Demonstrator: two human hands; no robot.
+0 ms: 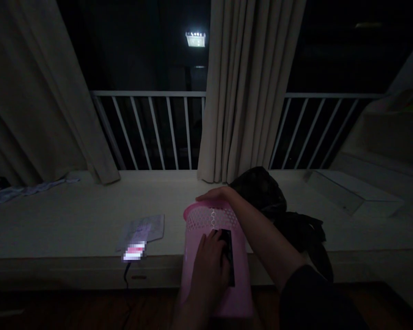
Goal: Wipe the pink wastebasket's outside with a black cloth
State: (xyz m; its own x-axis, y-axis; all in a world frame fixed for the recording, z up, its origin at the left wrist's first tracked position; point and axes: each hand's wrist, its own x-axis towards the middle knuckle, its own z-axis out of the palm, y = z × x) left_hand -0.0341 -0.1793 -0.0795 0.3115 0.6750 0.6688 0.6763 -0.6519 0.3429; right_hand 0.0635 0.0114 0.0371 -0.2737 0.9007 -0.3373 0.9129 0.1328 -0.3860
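A pink plastic basket point(241, 293) with a honeycomb-perforated band below its rim is in front of me at the lower middle. My right hand point(215, 195) reaches across to the far rim and rests over it, its fingertips partly hidden. On the near side of the basket is a dark rectangular patch point(231, 261); whether it is a label or a separate flat thing I cannot tell. My left hand point(211, 256) lies against this patch, fingers apart and slightly bent, covering part of it.
Behind the basket runs a pale ledge point(89, 215). Papers point(147, 229) and a glowing, blurred-out screen point(134, 251) with a cable are on the left. Dark bags point(261, 192) and a clear box point(358, 195) stand right. Curtains point(244, 91) hang before a white railing point(151, 94).
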